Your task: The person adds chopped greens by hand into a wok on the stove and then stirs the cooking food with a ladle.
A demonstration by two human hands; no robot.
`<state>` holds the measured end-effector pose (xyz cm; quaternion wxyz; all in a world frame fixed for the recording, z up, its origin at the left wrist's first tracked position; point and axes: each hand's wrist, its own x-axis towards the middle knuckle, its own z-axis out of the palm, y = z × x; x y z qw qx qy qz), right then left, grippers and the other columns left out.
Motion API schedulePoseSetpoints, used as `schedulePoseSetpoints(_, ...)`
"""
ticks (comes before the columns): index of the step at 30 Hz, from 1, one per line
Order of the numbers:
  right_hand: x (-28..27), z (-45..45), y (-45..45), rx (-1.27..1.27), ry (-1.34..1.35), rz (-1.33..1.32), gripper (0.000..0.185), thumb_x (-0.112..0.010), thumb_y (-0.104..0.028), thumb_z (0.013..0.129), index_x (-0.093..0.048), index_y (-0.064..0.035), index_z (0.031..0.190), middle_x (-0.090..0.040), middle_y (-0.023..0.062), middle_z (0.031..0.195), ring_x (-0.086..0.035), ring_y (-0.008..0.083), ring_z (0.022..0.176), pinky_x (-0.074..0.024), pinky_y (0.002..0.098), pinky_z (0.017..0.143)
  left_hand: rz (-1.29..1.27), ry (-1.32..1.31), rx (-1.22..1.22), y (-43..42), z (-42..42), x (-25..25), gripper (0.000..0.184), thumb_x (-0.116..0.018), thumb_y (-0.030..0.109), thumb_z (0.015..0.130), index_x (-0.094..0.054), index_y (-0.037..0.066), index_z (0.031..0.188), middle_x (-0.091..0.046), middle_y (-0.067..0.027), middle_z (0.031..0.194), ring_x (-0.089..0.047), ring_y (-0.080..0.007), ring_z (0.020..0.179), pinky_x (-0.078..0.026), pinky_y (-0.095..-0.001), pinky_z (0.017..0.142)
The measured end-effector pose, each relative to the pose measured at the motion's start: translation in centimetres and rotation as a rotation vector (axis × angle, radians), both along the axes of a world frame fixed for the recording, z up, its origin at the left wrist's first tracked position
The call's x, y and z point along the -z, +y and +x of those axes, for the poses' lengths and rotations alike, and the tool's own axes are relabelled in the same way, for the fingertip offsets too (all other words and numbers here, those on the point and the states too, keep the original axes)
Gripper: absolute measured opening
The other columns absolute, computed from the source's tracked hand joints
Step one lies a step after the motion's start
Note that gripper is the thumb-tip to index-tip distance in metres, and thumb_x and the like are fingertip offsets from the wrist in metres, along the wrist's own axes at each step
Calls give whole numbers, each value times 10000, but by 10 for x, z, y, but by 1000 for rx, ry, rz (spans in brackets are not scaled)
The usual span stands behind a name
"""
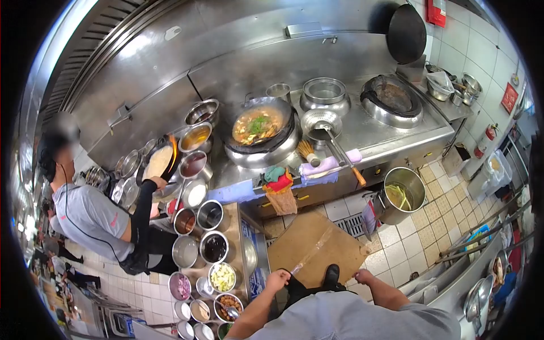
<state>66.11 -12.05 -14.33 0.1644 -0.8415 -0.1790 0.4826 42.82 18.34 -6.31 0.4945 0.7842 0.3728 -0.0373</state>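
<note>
My left hand (277,280) hangs low beside my dark trousers, fingers curled in at the edge of the dark cloth; what they hold, if anything, is hidden. My right hand (364,276) is out on the other side, loosely closed, and I see nothing in it. Left of me, nearest my left arm, are a bowl of chopped pale green vegetable (222,277) and a bowl of brown pieces with a spoon (228,306). Ahead on the range, a wok (259,124) holds a steaming broth with green herbs on top.
A co-worker (93,218) at the left tilts a flaming wok (160,162). A strainer with a ladle (321,123) rests on the range, beside a bamboo brush (307,153). A tall pot (404,195) stands on the floor right of the cardboard sheet (317,243).
</note>
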Motion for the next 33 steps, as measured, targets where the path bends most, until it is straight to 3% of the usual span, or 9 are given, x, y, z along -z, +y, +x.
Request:
schedulePoseSetpoints(7,4,-24,18,74,-17,267,153,-491,-102,658,-596,-90,769,-546,56,556,-484,134,435,-388,252,400,-120,28,-137,-4,-16,3,420,-383,437,803,-532,65,675,-477,-18,473,-461,-120,453,-376,-273,457)
schedulePoseSetpoints(9,-5,-32,9,-186,-54,233,178,-479,-98,666,-589,-84,806,-542,54,553,-484,129,436,-385,251,398,-1514,-758,-307,9,-11,-6,449,-364,506,782,-523,92,715,-441,-3,465,-470,-136,494,-360,-282,457)
schedulePoseSetpoints(13,-3,-32,-8,-156,-82,129,147,-516,-223,697,-587,-95,712,-534,75,528,-494,169,449,-404,300,435,-1546,-1255,-237,11,40,-200,632,-335,622,707,-238,304,1244,-271,-98,1274,-344,-294,1112,-315,-467,869)
schedulePoseSetpoints(19,-5,-17,-18,66,8,202,165,-464,-172,699,-584,-69,746,-544,83,569,-501,165,482,-405,297,448,-1361,-1404,-7,22,58,-289,645,-364,616,702,-257,278,1241,-185,-111,1312,-268,-296,1162,-229,-492,918)
schedulePoseSetpoints(21,17,-8,4,-750,-583,547,187,-457,-132,695,-579,-62,819,-570,103,696,-548,219,643,-423,303,542,-1386,-1361,-27,15,69,-287,682,-327,646,696,-282,232,1237,-214,-121,1298,-276,-288,1155,-272,-490,895)
schedulePoseSetpoints(24,-89,-43,75,-537,-250,436,183,-451,-170,701,-566,-65,798,-558,145,792,-523,304,760,-419,350,647,-1398,-1113,-49,-5,99,-238,466,-330,486,801,-524,70,723,-500,-134,1050,-520,-251,894,-398,-407,798)
schedulePoseSetpoints(29,-160,-84,147,-851,-80,841,208,-442,-181,725,-535,-79,881,-549,147,838,-532,252,761,-416,343,650,-36,-583,802,-107,129,-162,403,-395,382,823,-486,36,1007,-507,-97,1023,-455,-213,970,-353,-308,833)
schedulePoseSetpoints(31,-156,-88,139,-951,85,774,208,-442,-181,726,-536,-79,881,-549,146,837,-532,251,760,-416,342,651,-262,153,957,-115,124,-155,477,-321,457,826,-511,51,990,-503,-105,1015,-443,-213,970,-326,-310,847)
schedulePoseSetpoints(33,-144,-89,128,-955,133,731,207,-441,-181,727,-536,-79,880,-550,144,836,-531,249,760,-415,341,651,-372,93,935,-112,118,-135,502,-292,474,827,-522,51,969,-504,-102,1008,-445,-209,958,-319,-300,848)
